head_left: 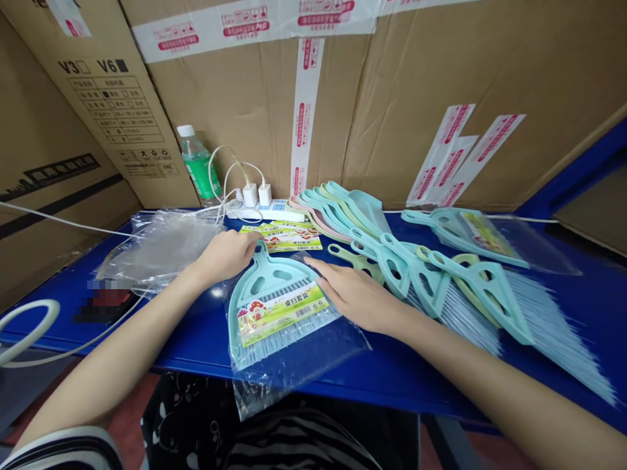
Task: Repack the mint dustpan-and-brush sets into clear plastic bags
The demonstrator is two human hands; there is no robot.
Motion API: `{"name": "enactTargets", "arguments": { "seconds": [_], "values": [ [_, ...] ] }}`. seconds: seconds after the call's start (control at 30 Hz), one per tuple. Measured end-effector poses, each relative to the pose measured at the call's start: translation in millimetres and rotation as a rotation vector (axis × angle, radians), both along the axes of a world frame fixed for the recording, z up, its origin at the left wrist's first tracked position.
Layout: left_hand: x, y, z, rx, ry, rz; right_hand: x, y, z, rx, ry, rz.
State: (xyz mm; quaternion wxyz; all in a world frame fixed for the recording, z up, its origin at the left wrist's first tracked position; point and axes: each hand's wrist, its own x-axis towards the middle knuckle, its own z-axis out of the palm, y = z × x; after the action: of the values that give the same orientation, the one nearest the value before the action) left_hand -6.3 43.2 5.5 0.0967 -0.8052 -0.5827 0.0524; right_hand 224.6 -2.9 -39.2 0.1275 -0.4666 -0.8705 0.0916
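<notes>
A light-teal dustpan [265, 268] lies at the table's front edge inside a clear plastic bag [318, 356]. Within the pan are a brush's pale bristles [274, 346] and a yellow-green card [284, 314] with mushroom pictures. My left hand [234, 256] is closed at the top of the dustpan handle; its fingertips are partly hidden. My right hand [355, 295] touches the pan's right rim and the bag, its fingers stretched out along the edge. The bag's loose mouth hangs over the table edge toward me.
Loose brushes [490, 294] and stacked dustpans [353, 202] lie right of my hands; a bagged set [480, 232] is behind. Clear bags [166, 248] sit left, printed cards [294, 236] and a power strip [269, 210] behind. A bottle [200, 166] stands against cardboard boxes [235, 98].
</notes>
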Motion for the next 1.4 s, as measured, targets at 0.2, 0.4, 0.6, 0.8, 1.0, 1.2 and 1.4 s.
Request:
{"name": "enactTargets", "arguments": {
  "seconds": [0.2,0.4,0.6,0.8,1.0,1.2,1.4],
  "values": [
    [-2,1,-3.8,0.006,-0.035,-0.069,0,-2,2.2,-0.025,0.039,-0.019],
    [-9,7,-15.4,0.013,-0.054,-0.342,0,-2,2.9,0.053,-0.048,-0.047],
    [-11,8,-20.5,0.092,-0.094,-0.46,-1,-4,9.7,0.05,-0.126,-0.095],
    [-13,12,-29.4,0.13,-0.139,-0.574,0,-3,11.9,0.111,-0.179,-0.151],
    [-13,11,-27.5,0.159,-0.185,-0.668,4,0,7.7,0.14,-0.211,-0.203],
    [-9,5,-20.0,0.106,-0.201,-0.672,5,0,6.9,0.153,-0.2,-0.192],
    [-9,4,-19.3,0.09,-0.215,-0.654,3,-2,11.8,0.128,-0.183,-0.236]
  ]
}}
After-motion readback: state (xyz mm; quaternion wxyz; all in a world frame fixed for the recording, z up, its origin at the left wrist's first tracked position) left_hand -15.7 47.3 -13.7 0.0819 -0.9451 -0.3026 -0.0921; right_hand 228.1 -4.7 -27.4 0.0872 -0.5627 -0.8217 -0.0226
